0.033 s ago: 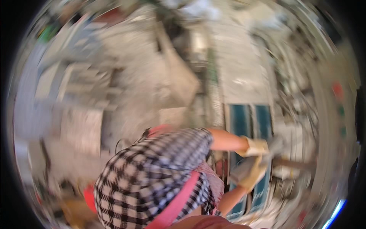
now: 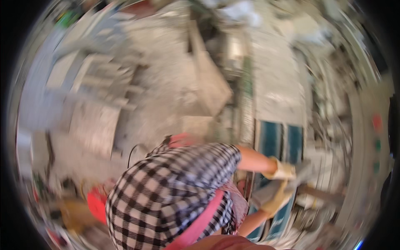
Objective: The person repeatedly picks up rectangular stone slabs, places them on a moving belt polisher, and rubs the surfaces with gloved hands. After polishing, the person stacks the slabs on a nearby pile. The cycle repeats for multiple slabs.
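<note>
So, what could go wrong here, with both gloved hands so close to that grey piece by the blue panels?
1. Both hands, the left hand and the right hand, meet at a grey piece whose edge is blurred; it may be sharp or could slip.
2. The hands work in a narrow space beside the blue panels, so a finger could get pinched.
3. The floor around looks cluttered with debris, so footing might be unsure.
</note>
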